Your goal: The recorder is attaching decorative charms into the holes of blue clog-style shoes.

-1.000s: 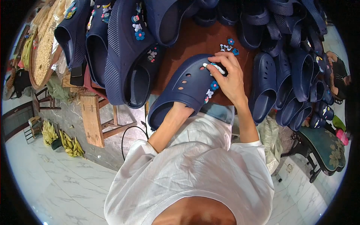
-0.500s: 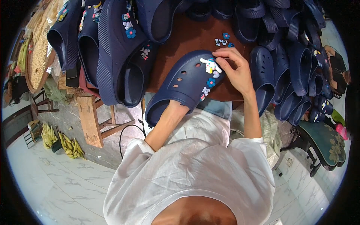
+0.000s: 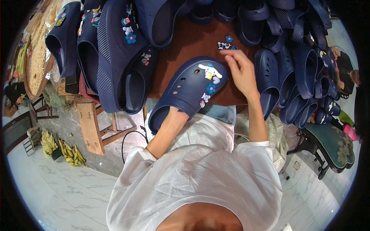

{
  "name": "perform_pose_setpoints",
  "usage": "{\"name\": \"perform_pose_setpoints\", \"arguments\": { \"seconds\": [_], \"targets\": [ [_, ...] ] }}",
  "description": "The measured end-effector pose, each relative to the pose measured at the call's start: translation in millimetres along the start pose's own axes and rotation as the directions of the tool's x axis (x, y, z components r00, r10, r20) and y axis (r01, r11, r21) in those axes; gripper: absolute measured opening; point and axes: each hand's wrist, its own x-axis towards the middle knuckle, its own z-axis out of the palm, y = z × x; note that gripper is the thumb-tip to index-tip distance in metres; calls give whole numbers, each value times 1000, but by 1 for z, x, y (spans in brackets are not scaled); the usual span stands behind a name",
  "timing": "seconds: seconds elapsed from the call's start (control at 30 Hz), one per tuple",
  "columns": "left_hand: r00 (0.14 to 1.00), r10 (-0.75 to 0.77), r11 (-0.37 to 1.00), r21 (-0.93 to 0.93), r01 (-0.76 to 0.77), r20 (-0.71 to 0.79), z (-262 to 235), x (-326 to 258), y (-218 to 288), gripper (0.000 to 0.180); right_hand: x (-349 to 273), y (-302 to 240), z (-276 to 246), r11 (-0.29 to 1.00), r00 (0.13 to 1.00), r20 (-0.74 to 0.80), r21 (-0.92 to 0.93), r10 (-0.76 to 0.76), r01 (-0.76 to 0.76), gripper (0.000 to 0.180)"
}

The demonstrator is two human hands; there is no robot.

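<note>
Head-worn fisheye; looks steeply down over wearer's white shirt (image 3: pixel 196 173) onto brown tabletop (image 3: pixel 189 42), close above.

Upper garment: white shirt (image 3: pixel 200 169), loose and creased, with rounded neckline (image 3: pixel 196 200) bordered by a stitched seam. The wide, short right sleeve (image 3: pixel 253 154) ends well behind the right hand (image 3: pixel 243 75). Lower garment (image 3: pixel 216 134): white, wrinkled, nearer the torso than the hand.

The left forearm (image 3: pixel 166 133) angles up and inward, the left hand (image 3: pixel 180 112) mostly hidden beyond the wrist; the right forearm (image 3: pixel 257 122) rises nearly straight; the right hand (image 3: pixel 244 76) bends its fingers (image 3: pixel 238 56) leftward (thumb just below).
</note>
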Motion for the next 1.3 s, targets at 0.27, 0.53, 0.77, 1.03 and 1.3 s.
{"name": "perform_pose_setpoints", "arguments": {
  "seconds": [0.27,0.53,0.77,1.03,1.3],
  "targets": [
    [998,-24,991,-133,17,-53,7,2,-1,42,30,48,16,756,966,-133,-649,-222,85,20],
    [992,-62,956,-292,27,-111,4,-5,-5,43,22,44,9,680,972,-89,-728,-219,86,18],
    [987,-64,956,-292,19,-145,16,-6,-8,43,-1,-18,-9,980,995,-103,-196,8,-28,20],
    [982,-63,972,-233,20,-181,30,-11,-10,43,-31,-54,11,952,955,150,-135,-254,275,19],
    [995,-17,984,-180,-1,-99,29,-15,-13,41,-40,-54,14,841,892,139,-297,-431,453,23]
  ]
}}
